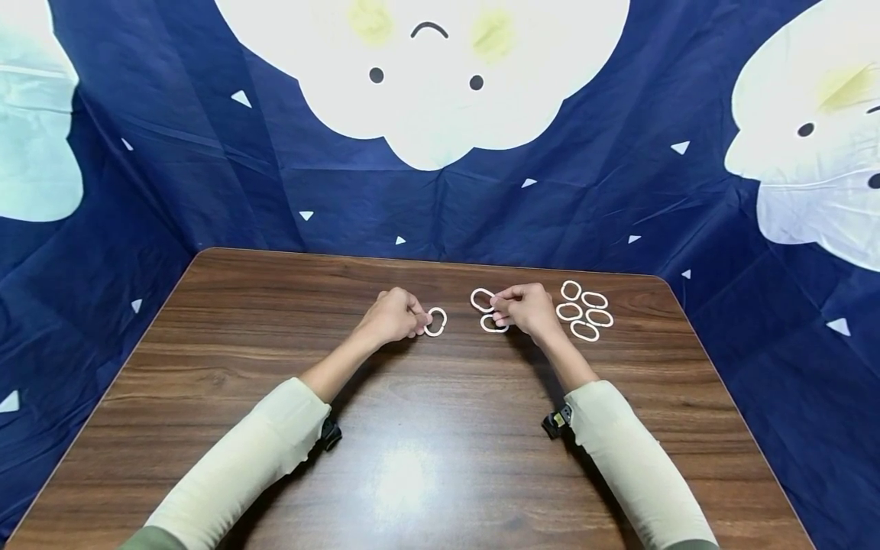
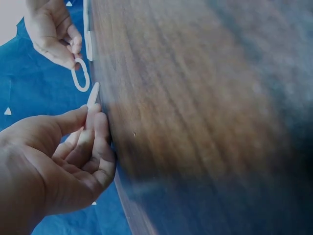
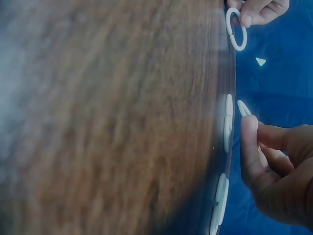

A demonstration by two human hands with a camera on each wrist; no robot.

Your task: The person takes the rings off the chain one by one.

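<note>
In the head view my left hand [image 1: 396,315] is left of centre, pinching a white oval split ring [image 1: 443,321] between thumb and fingertips. The left wrist view shows this ring [image 2: 93,94] edge-on, raised close over the tabletop. To its right, my right hand [image 1: 525,308] pinches another white split ring [image 1: 477,295] at the fingertips; it appears edge-on [image 3: 243,107] in the right wrist view. The two held rings are apart. Just below the right fingers is one more white ring [image 1: 493,331], partly covered by them in the head view.
Several white rings [image 1: 584,331] lie grouped on the brown wooden table [image 1: 412,397], right of my right hand. A dark blue cloth [image 1: 440,214] with cloud faces stands behind the table's far edge.
</note>
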